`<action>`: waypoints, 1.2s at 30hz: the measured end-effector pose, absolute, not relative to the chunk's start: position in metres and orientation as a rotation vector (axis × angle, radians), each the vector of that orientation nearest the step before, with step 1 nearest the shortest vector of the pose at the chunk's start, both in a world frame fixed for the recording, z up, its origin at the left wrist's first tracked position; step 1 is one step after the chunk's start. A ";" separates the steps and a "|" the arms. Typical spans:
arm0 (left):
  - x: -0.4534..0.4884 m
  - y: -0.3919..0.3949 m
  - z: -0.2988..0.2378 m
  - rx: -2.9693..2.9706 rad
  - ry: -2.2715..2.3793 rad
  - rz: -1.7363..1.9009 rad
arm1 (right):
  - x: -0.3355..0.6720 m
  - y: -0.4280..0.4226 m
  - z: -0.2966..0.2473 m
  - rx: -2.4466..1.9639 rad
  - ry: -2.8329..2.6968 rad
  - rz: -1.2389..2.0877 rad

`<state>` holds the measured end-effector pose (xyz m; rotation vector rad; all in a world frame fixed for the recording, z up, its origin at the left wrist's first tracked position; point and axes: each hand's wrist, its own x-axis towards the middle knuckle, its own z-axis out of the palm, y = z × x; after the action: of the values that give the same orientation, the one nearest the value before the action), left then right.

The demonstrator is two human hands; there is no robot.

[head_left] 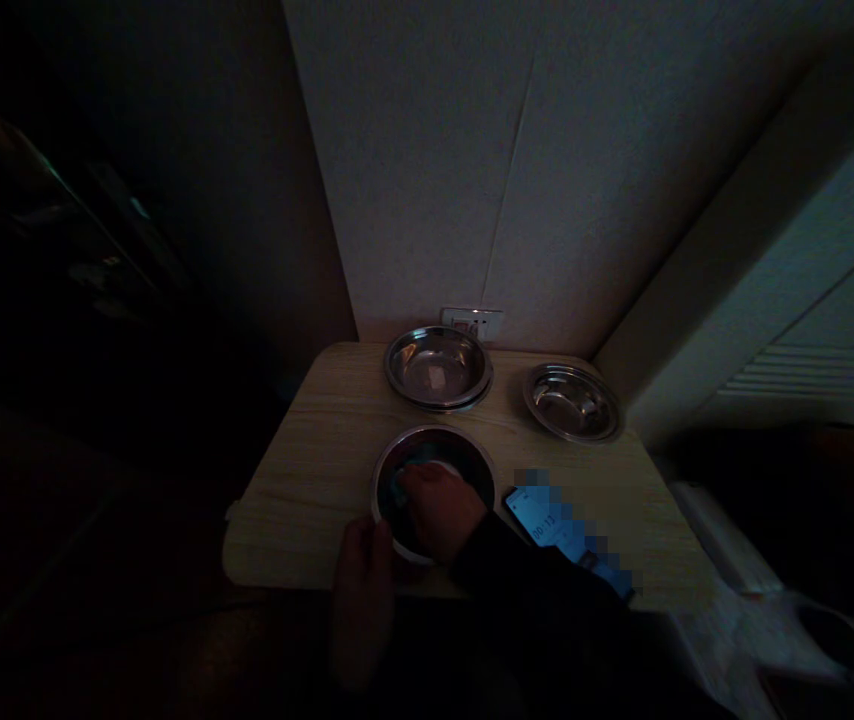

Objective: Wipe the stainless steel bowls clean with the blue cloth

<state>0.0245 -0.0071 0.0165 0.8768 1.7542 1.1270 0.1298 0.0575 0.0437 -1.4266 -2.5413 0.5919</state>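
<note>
A round metal bowl [484, 470] stands near the front edge of the small wooden table. My left hand [363, 580] grips its near-left rim, thumb and fingers closed there. Inside the bowl is my right hand [442, 505], its fingers curled and pressed down on a bluish-green cloth [398, 488]. Most of the cloth is hidden under the fingers, and the dim light blurs its outline.
Behind the bowl sits a stack of shallow metal basins [438, 372]. More nested metal basins [571, 403] rest at the back right. A lit phone [554, 525] lies right of the bowl, beside my sleeve. A wall socket [472, 322] is behind the table [299, 480].
</note>
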 end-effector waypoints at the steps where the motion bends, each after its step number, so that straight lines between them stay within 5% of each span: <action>1: 0.024 -0.006 0.017 0.866 1.744 1.133 | 0.127 0.060 0.044 -1.431 -2.533 0.598; 11: 0.022 -0.008 0.019 0.940 1.904 1.186 | 0.179 0.030 0.062 -0.951 -2.661 0.766; 25: 0.011 -0.003 0.020 1.071 2.002 1.206 | 0.183 -0.002 0.008 -0.965 -2.389 -0.047; 36: 0.012 0.002 0.030 1.223 1.988 1.157 | 0.169 -0.003 -0.001 -0.962 -2.375 0.052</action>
<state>0.0119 0.0019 0.0299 1.2233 1.9883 1.1573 0.1689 -0.0027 -0.0013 -0.9618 -2.3754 0.0524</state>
